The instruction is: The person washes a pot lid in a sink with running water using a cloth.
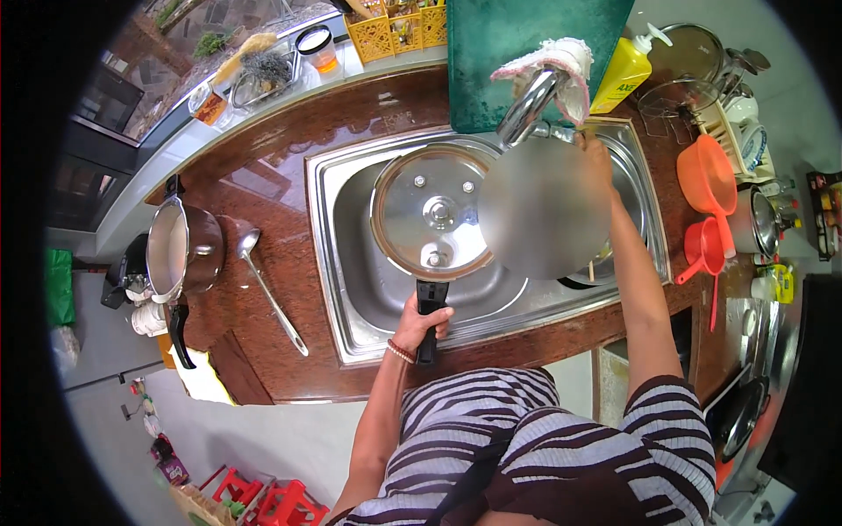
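My left hand (421,325) is closed around the black handle (431,302) of a round metal pressure cooker lid (437,214). Its underside, with a central nut and smaller bolts, faces up over the basin of the stainless steel sink (355,283). At the back of the sink, my right hand (597,161) has its fingers at the handle of the chrome tap (533,108). A white cloth with a pink edge (559,62) is draped over the tap. A blurred round patch hides the lid's right edge and part of the area beside my right hand.
On the left counter stand a pressure cooker pot (197,246) and a metal ladle (273,296). A green board (487,66) and a yellow soap bottle (621,75) are behind the sink. Orange (704,174) and red dippers (702,246) lie to the right.
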Action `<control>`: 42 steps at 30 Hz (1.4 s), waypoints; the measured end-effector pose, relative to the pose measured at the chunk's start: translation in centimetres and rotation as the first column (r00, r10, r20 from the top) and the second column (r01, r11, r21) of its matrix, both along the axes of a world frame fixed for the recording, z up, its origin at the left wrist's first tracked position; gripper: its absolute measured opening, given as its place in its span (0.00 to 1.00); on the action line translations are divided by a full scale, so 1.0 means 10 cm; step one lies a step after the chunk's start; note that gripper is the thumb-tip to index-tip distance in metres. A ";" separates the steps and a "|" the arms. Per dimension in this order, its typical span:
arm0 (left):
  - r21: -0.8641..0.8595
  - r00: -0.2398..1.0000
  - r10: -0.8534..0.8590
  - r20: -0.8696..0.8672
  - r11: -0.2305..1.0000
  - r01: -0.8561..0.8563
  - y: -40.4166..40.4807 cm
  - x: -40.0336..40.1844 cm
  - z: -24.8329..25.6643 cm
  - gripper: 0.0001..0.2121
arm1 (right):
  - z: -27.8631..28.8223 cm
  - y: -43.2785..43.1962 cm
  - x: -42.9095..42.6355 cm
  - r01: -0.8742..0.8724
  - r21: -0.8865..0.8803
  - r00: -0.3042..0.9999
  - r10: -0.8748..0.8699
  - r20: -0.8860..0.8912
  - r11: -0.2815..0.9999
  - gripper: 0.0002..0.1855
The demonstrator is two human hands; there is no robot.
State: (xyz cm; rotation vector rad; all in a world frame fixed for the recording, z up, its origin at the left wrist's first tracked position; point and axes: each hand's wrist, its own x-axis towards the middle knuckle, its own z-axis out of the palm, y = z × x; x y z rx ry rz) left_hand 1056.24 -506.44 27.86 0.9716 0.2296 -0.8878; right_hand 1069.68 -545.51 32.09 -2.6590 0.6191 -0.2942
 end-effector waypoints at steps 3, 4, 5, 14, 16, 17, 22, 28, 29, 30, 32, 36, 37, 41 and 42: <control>0.028 0.997 -0.069 0.031 0.997 0.068 -0.05 0.05 0.07 0.13 | 0.08 -0.04 -0.05 0.015 0.033 0.999 -0.016 0.037 0.999 0.19; 0.035 0.995 -0.090 0.040 0.995 0.088 -0.06 0.06 0.08 0.13 | 0.13 0.03 -0.08 0.032 0.031 0.991 -0.035 0.133 0.999 0.19; 0.042 0.993 -0.111 0.049 0.993 0.109 -0.07 0.07 0.09 0.12 | 0.16 0.08 -0.12 0.048 0.031 0.972 -0.054 0.227 0.998 0.20; 0.178 0.973 -0.216 0.078 0.963 0.200 -0.14 0.11 0.11 0.12 | 0.27 1.29 -0.66 -0.500 -0.123 0.848 0.514 0.128 0.857 0.20; 0.192 0.967 -0.228 0.118 0.960 0.203 -0.16 0.10 0.11 0.12 | 0.15 1.49 -0.52 -0.538 -0.157 0.838 0.545 0.006 0.828 0.28; 0.196 0.963 -0.233 0.135 0.959 0.204 -0.19 0.10 0.12 0.12 | 0.13 1.59 -0.47 -0.520 -0.172 0.851 0.524 -0.025 0.836 0.32; 0.250 0.943 -0.263 0.202 0.945 0.210 -0.24 0.13 0.21 0.13 | -0.05 2.18 -0.26 -0.385 -0.205 0.918 0.395 0.010 0.900 0.36; 0.283 0.941 -0.269 0.207 0.937 0.206 -0.20 0.20 0.23 0.13 | -0.25 2.31 -0.61 -0.738 -0.093 0.668 0.743 0.042 0.668 0.31; 0.279 0.939 -0.269 0.215 0.938 0.205 -0.17 0.20 0.19 0.13 | -0.24 2.25 -0.66 -0.803 -0.062 0.592 0.806 0.027 0.592 0.31; 0.274 0.936 -0.273 0.220 0.938 0.210 -0.17 0.19 0.18 0.14 | -0.22 2.17 -0.64 -0.832 -0.091 0.546 0.837 0.039 0.547 0.29; 0.279 0.941 -0.277 0.193 0.935 0.218 -0.19 0.19 0.18 0.14 | -0.17 2.04 -0.58 -0.825 -0.215 0.540 0.841 -0.034 0.522 0.29; 0.315 0.949 -0.271 0.160 0.925 0.211 -0.15 0.20 0.20 0.14 | -0.08 2.05 -0.39 -0.717 -0.320 0.676 0.731 -0.097 0.620 0.30; 0.299 0.947 -0.253 0.199 0.936 0.187 -0.17 0.19 0.29 0.12 | -0.08 2.01 -0.31 -0.694 -0.328 0.700 0.707 -0.101 0.641 0.30; 0.223 0.952 -0.246 0.184 0.953 0.204 -0.13 0.19 0.38 0.12 | -0.01 1.74 -0.20 -0.667 -0.274 0.734 0.675 -0.082 0.693 0.33; 0.205 0.950 -0.243 0.195 0.958 0.203 -0.13 0.19 0.36 0.12 | 0.00 1.73 -0.24 -0.639 -0.260 0.761 0.643 -0.083 0.723 0.33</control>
